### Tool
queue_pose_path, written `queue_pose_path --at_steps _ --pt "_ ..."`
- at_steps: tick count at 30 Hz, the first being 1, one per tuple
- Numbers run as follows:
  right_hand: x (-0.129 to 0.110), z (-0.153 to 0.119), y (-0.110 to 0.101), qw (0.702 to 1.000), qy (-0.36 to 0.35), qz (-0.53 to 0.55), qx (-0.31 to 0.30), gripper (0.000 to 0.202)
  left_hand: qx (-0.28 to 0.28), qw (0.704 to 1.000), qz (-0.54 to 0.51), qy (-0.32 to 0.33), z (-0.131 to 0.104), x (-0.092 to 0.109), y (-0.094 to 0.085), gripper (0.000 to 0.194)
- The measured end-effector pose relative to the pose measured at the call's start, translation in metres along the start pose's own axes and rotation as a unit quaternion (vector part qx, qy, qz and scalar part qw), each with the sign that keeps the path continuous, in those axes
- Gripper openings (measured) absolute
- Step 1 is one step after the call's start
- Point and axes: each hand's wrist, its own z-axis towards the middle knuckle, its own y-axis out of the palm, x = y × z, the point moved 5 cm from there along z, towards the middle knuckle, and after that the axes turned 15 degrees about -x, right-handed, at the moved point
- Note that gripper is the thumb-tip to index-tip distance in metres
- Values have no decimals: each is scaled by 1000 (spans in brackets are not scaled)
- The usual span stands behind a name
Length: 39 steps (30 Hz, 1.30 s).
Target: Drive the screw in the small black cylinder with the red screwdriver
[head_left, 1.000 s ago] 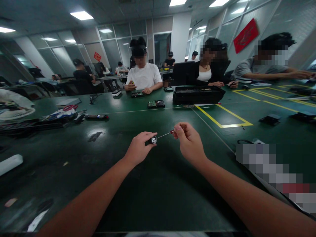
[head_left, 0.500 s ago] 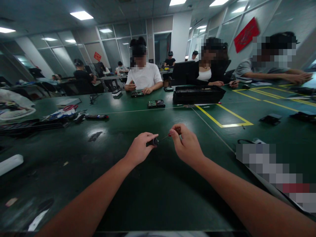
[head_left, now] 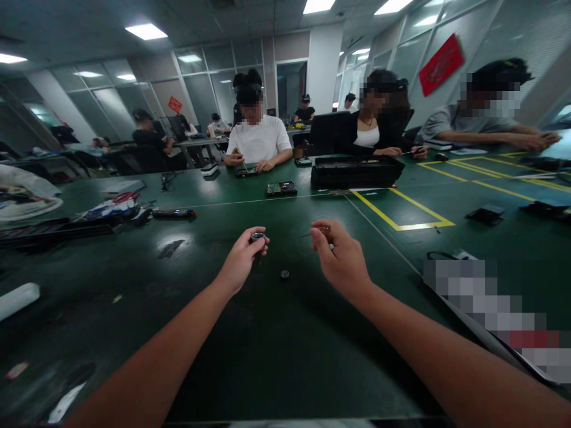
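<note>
My left hand is closed round a small dark cylindrical part, its open, silver-rimmed end facing up. My right hand is closed on a thin screwdriver; the shaft points left, and a brownish handle is mostly hidden in the fingers. Between the hands, nearer to me, a small round dark piece lies on the green table. Tool and cylinder are apart.
Ahead are a circuit-board device and a long black housing. A black pen-like tool and cluttered parts lie left. A bag-like item is at right. Across the table, a person in a white shirt works on a device.
The screwdriver tip has come away from the cylindrical part. My left hand has tilted that part upright and moved left. The small round piece now lies on the table.
</note>
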Motion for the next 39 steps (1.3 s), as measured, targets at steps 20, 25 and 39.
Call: queue_pose_path --at_steps 20,25,39 --pt "-8 -1 9 996 -5 -65 -55 20 -247 812 528 -33 -18 1 37 42" --pt "-8 -1 10 996 -19 -53 -65 17 -243 804 542 -30 -17 0 42 31" --pt "-7 -1 9 996 -11 -38 -81 20 -58 946 313 -66 -16 25 -16 35"
